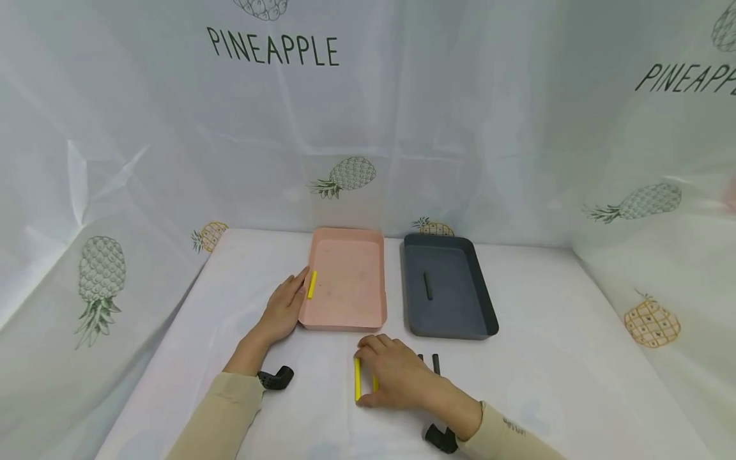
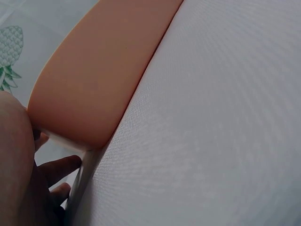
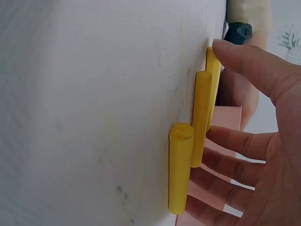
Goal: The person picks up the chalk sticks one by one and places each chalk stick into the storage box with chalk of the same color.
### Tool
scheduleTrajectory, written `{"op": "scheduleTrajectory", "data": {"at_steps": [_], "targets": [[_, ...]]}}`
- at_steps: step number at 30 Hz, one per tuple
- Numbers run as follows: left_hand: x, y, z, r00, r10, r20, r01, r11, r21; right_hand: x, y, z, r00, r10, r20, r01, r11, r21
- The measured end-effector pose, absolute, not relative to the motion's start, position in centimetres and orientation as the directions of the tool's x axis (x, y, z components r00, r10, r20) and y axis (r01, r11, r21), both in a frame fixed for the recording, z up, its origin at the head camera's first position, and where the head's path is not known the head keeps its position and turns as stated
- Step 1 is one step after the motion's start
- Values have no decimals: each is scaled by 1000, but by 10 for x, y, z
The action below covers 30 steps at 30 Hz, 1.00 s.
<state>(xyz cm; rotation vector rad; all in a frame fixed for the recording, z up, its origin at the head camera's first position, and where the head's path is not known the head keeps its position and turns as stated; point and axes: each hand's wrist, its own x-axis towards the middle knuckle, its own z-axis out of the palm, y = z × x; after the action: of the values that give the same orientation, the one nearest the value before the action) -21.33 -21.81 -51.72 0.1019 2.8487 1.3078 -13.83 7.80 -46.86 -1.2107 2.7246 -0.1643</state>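
My left hand (image 1: 303, 284) reaches to the left rim of the pink tray (image 1: 347, 316) and pinches a yellow stick (image 1: 311, 284) at its fingertips, just over the rim. The left wrist view shows only the tray's outer wall (image 2: 94, 80) and my fingers (image 2: 59, 169) beside it. My right hand (image 1: 368, 374) arches over yellow sticks (image 1: 357, 378) lying on the table. In the right wrist view three yellow sticks (image 3: 181, 169) lie side by side; my thumb (image 3: 244, 59) touches the far one and my fingers stretch out behind them.
A dark grey tray (image 1: 480, 300) stands right of the pink one with a dark stick (image 1: 428, 285) inside. Two more dark sticks (image 1: 435, 363) lie on the white table (image 1: 563, 358) by my right hand. Pineapple-print sheets wall in the table.
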Motion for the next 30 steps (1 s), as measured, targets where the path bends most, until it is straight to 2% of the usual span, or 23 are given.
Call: {"op": "scheduleTrajectory", "data": {"at_steps": [30], "targets": [[-212,-217,-519,-998,62,27,61,648,759,-148,81,-456,-668,-743,-50,-690,643,-334]]}}
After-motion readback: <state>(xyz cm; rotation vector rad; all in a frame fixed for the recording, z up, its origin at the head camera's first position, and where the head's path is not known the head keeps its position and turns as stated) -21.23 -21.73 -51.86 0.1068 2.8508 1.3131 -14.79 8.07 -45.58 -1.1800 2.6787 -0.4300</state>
